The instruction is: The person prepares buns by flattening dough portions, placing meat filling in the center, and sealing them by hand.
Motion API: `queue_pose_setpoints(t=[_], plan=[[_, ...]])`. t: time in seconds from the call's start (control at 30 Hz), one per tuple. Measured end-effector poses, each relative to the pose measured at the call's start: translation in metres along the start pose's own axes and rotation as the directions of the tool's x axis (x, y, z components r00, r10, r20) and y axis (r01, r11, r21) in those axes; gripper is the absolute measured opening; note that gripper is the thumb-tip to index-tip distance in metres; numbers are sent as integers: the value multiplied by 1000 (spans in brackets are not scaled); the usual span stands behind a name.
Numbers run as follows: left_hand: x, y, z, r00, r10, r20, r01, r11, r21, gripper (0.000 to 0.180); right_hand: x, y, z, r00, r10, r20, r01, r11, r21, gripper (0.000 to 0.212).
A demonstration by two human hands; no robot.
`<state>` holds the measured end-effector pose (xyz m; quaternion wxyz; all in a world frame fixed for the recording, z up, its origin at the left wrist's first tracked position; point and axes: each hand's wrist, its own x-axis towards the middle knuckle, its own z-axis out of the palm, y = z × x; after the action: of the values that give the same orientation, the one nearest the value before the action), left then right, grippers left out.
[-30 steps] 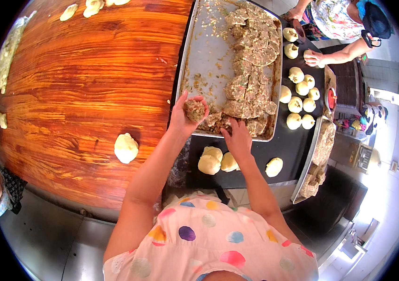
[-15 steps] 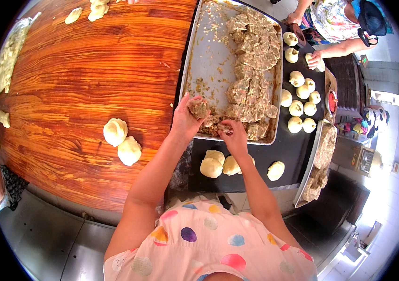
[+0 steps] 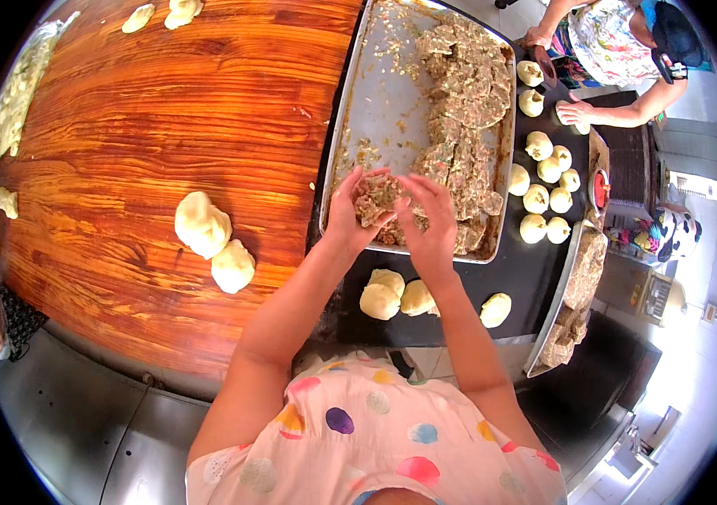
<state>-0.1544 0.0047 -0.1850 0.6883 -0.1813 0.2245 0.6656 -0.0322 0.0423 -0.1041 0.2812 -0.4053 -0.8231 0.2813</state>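
Observation:
My left hand [image 3: 347,215] is cupped around a lump of meat filling [image 3: 378,199], its fingers curled along the lump's far left side. My right hand [image 3: 431,220] is at the lump's right side, fingers stretched and a little apart, with the fingertips close against it; whether they press on it I cannot tell. Both hands are over the near end of a metal tray [image 3: 375,93]. A thick slab of the same filling [image 3: 459,109] covers the tray's right half. Pale dough balls [image 3: 381,295] sit on the black surface just nearer than the tray.
To the left, a wooden table [image 3: 148,143] bears dough pieces [image 3: 232,268]. Filled dough balls [image 3: 535,199] stand right of the tray. Beyond them a co-worker's hand [image 3: 576,112] rests on dough. Another tray of filling [image 3: 584,269] and a red bowl [image 3: 601,189] lie far right.
My right hand has lifted from the tray's filling to the lump in my left hand, its fingers opening out. Another dough piece now lies against the pair on the wooden table.

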Motion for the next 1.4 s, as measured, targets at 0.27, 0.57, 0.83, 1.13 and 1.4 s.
queue_pose_setpoints(t=[0.27, 0.57, 0.83, 1.13, 1.4], plan=[[8, -24, 10, 994, -3, -105, 3, 1000, -2, 62, 7, 25, 37, 941, -339, -7, 336, 935, -116, 37], [13, -29, -5, 997, -51, -60, 48, 997, -62, 60, 18, 33, 38, 862, -507, -14, 504, 860, -77, 9], [7, -8, 37, 999, 14, -40, -14, 1000, -15, 69, 27, 31, 56, 964, -60, -258, 105, 981, 164, 26], [1, 11, 40, 971, -237, 14, 236, 970, 48, 74, 31, 39, 30, 902, 402, 157, -404, 658, 636, 36], [17, -4, 7, 987, 8, -161, 10, 994, 106, 39, 34, 47, 50, 886, -461, -45, 458, 886, -68, 19]])
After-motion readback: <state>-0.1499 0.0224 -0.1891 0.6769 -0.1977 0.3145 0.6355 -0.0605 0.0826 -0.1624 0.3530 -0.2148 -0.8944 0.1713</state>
